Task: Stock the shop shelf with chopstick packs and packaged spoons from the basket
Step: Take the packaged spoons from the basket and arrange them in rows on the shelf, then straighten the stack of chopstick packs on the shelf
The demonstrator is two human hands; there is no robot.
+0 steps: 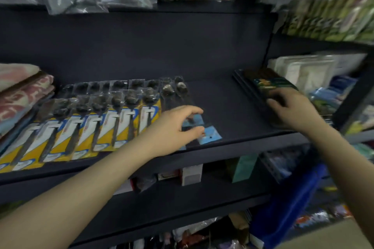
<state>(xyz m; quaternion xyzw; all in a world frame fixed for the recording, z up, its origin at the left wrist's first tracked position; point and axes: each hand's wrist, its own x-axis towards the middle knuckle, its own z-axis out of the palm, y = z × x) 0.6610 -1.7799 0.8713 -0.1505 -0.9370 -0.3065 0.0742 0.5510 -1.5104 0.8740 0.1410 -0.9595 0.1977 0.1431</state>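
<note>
A row of packaged spoons [113,125] on yellow cards lies across the left half of the dark shelf [232,107]. Right of them lie two clear spoon packs with blue card ends [210,136]. My left hand [174,127] reaches over these packs, thumb and fingers curled at the blue card ends. A stack of dark chopstick packs [263,85] with green labels lies on the shelf's right end. My right hand [291,109] rests on the near end of that stack, fingers bent over the top pack.
Folded towels [22,91] sit at the shelf's left end. White packaged goods [307,68] fill the neighbouring shelf on the right. Bagged items hang above. A blue basket [289,204] stands low on the right, with small boxes [190,174] on the shelf below.
</note>
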